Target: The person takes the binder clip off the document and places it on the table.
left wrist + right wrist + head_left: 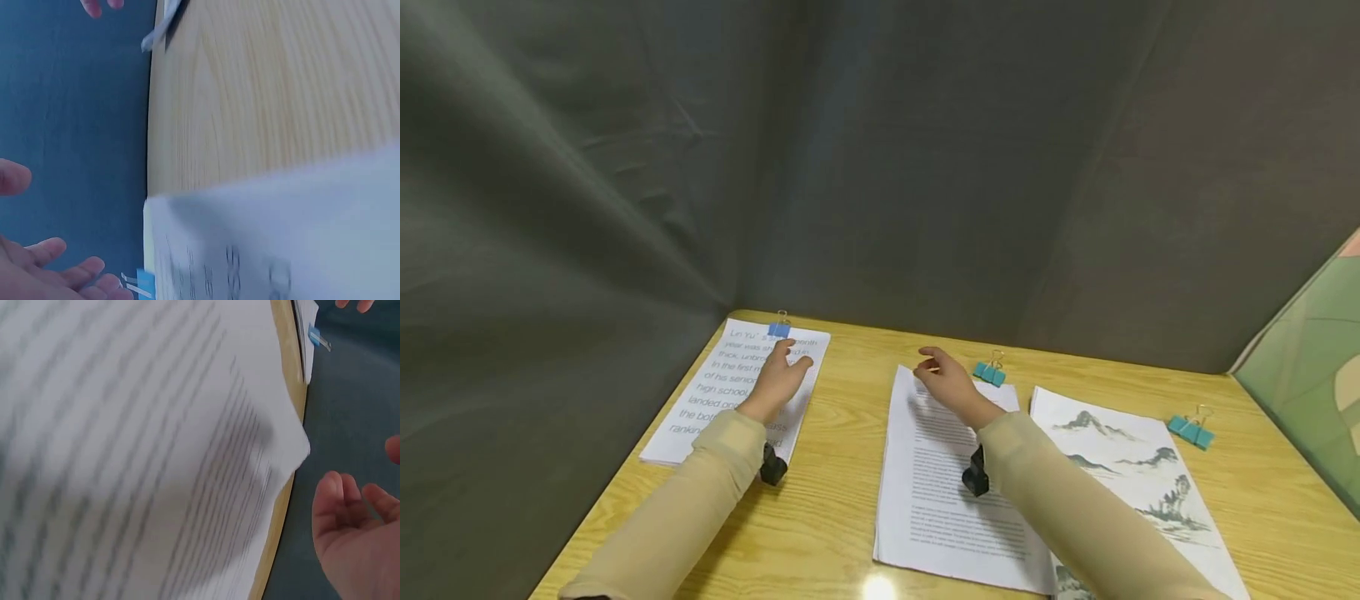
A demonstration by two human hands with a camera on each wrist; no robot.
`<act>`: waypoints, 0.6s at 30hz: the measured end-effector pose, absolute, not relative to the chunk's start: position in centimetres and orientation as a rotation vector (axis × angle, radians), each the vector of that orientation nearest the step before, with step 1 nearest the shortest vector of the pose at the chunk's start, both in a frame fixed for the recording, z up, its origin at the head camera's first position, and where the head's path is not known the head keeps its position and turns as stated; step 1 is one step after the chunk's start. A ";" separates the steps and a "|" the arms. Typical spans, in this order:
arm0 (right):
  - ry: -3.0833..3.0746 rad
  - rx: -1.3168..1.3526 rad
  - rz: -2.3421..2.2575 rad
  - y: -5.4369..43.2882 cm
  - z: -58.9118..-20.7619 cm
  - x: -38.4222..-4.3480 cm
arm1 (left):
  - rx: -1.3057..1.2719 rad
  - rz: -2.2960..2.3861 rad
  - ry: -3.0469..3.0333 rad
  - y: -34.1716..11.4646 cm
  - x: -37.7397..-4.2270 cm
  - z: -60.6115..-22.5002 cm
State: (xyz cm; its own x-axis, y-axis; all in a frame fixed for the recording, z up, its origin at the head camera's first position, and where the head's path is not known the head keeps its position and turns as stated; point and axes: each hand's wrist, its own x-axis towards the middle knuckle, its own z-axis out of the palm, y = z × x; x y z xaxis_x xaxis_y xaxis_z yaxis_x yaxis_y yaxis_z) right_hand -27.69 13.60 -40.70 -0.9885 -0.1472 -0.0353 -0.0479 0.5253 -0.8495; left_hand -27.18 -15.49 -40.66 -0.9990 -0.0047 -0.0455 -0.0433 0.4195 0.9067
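My left hand (778, 379) is over a stack of paper with large print (700, 400), its fingers relaxed and holding nothing. At that stack's far edge sits a blue binder clip (779, 330), just beyond the fingertips; the left wrist view also shows the clip (145, 284). Above the far end of a stack of small-print sheets (955, 517), my right hand (951, 385) has loosely bent fingers with nothing between them. A teal binder clip (990, 373) stands by that stack's far edge, to the right of this hand.
To the right lies a stack topped by an ink landscape (1127, 450), with a second teal binder clip (1191, 430) on the wooden table (827, 500) beside its far right corner. A dark curtain (925, 183) hangs behind the table and along its left side.
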 end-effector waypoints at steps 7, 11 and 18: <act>2.463 -0.256 -1.586 11.4 -40.9 -26.9 | -0.115 1.614 2.615 -18.1 -26.9 -41.0; 2.405 -0.274 -1.602 10.8 -41.0 -26.6 | -0.153 1.611 2.596 -19.3 -26.9 -41.5; 2.338 -0.307 -1.637 9.6 -41.3 -26.3 | -0.218 1.582 2.592 -20.8 -26.4 -41.8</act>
